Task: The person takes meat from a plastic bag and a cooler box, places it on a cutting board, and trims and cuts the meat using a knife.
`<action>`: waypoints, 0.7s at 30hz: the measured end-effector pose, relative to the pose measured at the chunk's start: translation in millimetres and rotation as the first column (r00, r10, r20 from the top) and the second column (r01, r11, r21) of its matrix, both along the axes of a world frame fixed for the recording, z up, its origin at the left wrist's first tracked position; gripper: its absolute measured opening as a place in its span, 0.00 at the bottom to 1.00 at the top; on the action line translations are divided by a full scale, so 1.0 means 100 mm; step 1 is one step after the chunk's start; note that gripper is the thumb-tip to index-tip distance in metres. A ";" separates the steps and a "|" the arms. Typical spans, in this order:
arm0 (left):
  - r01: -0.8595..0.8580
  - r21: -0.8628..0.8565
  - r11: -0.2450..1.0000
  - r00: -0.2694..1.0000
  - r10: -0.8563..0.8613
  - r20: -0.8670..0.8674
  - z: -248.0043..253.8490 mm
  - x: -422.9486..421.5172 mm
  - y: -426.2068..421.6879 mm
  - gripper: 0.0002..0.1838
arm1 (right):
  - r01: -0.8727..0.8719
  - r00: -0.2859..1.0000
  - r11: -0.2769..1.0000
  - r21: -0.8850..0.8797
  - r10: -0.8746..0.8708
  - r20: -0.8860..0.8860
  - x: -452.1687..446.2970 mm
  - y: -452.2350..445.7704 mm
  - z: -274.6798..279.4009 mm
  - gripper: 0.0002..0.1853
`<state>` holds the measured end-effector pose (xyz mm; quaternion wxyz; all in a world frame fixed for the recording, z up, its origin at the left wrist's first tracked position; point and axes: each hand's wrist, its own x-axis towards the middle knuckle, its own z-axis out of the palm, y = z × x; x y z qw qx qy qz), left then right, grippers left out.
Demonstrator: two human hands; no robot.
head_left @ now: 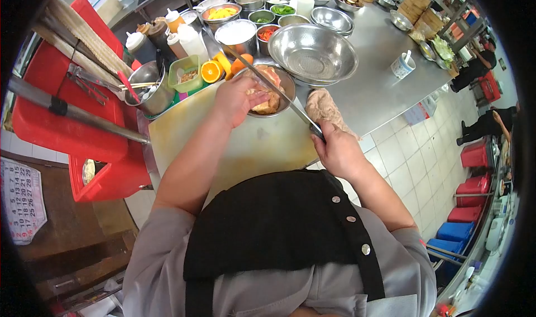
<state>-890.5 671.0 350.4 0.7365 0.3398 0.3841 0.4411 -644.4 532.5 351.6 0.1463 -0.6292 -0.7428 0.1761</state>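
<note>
My right hand point(339, 151) grips the dark handle of a long knife point(273, 88). Its blade slants up and to the left, passing over a metal bowl point(288, 82). Inside the bowl lie pale pink and yellowish pieces that look like raw meat point(269, 101). With fingers curled, my left hand point(240, 99) takes hold of the meat at the bowl's left side. The bowl sits at the far edge of a stained, pale cutting board point(187, 149). A crumpled beige cloth point(324, 106) lies just beyond my right hand.
Behind the bowl stand a large metal bowl point(312, 52), a halved orange point(211, 71) and several ingredient containers. Left are a utensil pot point(149, 88), squeeze bottles point(139, 43) and red bins point(61, 116). A cup point(403, 66) stands right. Other people point(480, 66) are at far right.
</note>
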 end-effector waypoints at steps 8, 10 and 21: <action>0.039 -0.031 0.999 0.986 -0.044 -0.158 -0.07 -0.22 0.35 0.15 | 0.050 0.961 0.990 -0.131 -0.084 -0.265 0.23 -0.17 0.08 0.17; 0.120 0.019 0.993 0.964 -0.112 -0.240 -0.10 -0.25 0.46 0.15 | 0.095 0.939 0.984 -0.153 -0.140 -0.314 0.30 -0.19 0.09 0.18; 0.673 0.057 0.737 -0.066 0.137 -0.988 0.21 0.01 0.65 0.29 | 0.111 0.937 0.972 -0.208 -0.172 -0.305 0.42 -0.29 0.04 0.18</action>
